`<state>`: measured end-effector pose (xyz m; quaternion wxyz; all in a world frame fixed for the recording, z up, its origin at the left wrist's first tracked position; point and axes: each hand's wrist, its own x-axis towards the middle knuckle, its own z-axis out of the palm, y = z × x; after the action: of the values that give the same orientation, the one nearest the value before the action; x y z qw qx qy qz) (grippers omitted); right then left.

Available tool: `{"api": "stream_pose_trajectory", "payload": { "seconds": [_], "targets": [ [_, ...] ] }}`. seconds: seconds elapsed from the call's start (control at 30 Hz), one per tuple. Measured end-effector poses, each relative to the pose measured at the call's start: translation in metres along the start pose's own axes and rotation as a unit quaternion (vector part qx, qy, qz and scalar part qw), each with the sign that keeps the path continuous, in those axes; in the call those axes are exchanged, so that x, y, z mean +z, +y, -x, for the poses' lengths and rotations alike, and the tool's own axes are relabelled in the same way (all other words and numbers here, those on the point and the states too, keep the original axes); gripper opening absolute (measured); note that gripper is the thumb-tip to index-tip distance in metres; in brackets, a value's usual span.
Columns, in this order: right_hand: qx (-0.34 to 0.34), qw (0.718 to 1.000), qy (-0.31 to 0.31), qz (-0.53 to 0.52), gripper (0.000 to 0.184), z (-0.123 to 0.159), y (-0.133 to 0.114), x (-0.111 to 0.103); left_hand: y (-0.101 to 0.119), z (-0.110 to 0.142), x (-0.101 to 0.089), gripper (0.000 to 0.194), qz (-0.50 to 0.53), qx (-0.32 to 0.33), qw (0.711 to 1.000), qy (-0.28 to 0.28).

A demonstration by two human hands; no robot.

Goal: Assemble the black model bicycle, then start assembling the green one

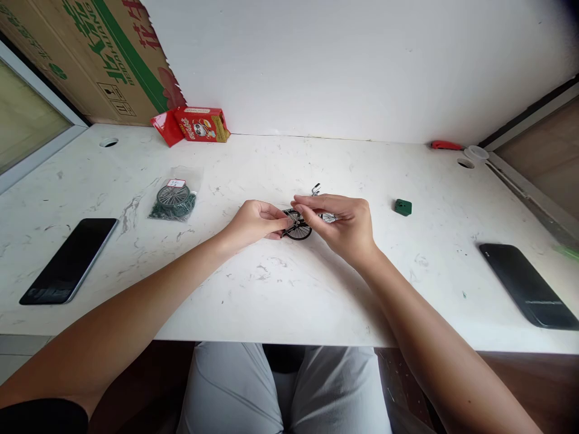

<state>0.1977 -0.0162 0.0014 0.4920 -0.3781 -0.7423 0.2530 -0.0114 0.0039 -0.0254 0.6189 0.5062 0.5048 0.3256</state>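
A small black model bicycle [299,230] is between my hands above the middle of the white table. Its spoked rear wheel faces me, and the silver handlebar [315,189] sticks up behind my right hand. My left hand [259,222] pinches the rear end of the bicycle between thumb and fingers. My right hand [341,224] is over the frame, its thumb and fingertips pressed together just above the rear wheel. Whatever lies between those fingertips is too small or hidden to make out. Part of the front wheel shows behind my right hand.
On the left are a clear bag [174,199] with a spoked wheel and dark green parts, and a phone [70,260]. A red box [203,125] stands at the back. On the right lie a green block [403,207], a dark phone-like slab [527,283] and a red tool [446,145].
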Motion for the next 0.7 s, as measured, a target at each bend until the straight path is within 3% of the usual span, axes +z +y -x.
{"api": "stream_pose_trajectory", "payload": {
  "seconds": [0.23,0.7],
  "targets": [
    [0.092,0.994,0.027,-0.048,0.012,0.0004,-0.0015,-0.0028,0.0019,0.0018,-0.0006,0.045,-0.009,0.0,1.0,0.005],
    [0.075,0.994,0.08,-0.007,0.028,0.0024,-0.003,0.0065,-0.0022,0.0007,-0.0009,0.044,-0.01,0.02,1.0,-0.004]
  ]
}}
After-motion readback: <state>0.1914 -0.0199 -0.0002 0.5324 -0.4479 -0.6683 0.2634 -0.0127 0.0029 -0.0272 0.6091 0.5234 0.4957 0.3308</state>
